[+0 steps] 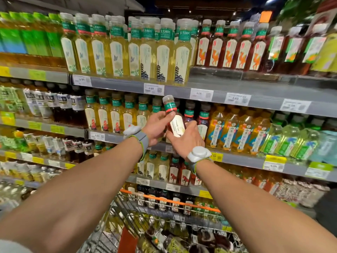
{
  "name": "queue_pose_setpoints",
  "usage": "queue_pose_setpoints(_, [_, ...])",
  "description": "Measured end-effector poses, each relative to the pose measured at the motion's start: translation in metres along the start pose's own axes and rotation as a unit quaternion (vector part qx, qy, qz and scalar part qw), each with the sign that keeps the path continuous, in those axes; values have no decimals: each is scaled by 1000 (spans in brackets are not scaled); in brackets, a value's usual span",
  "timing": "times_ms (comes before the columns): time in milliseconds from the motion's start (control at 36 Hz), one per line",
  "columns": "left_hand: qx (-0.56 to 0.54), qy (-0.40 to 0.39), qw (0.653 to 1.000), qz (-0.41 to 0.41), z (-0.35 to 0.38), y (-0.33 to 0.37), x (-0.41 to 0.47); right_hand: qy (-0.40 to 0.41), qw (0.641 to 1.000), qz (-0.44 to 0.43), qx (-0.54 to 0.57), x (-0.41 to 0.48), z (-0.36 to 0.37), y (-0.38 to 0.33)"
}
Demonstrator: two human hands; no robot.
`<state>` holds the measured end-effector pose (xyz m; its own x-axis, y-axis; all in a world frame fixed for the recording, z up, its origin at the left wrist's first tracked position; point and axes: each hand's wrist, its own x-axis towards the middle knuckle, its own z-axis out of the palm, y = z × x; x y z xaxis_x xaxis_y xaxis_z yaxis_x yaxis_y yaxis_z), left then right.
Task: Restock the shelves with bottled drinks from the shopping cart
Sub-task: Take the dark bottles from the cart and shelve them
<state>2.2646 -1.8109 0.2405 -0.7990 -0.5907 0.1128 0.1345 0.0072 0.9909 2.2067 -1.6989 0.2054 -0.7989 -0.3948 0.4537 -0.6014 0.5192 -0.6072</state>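
Both my left hand (156,127) and right hand (186,137) grip the red tea bottle (174,118) before the second shelf (237,157); I should turn its label outward, then slide it upright among the dark-red bottles (189,114).

I count: one left hand (156,128), one right hand (186,138), one held red tea bottle (176,123), one shopping cart (165,200), five camel-label bottles (230,52), two wristbands (199,154).

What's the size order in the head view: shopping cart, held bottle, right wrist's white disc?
Largest to smallest:
shopping cart, partly cropped and nearest the camera
held bottle
right wrist's white disc
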Motion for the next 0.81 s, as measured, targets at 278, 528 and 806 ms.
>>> queue_pose_setpoints(278, [65,-60,995,51,19,-13,10,20,997,-13,77,14,-4,20])
queue_pose_setpoints(528, [480,27,874,71,14,-25,53,67,993,4,101,32,7,33])
queue_pose_setpoints(806, [638,-45,765,71,8,-40,74,85,992,-22,96,45,26,36])
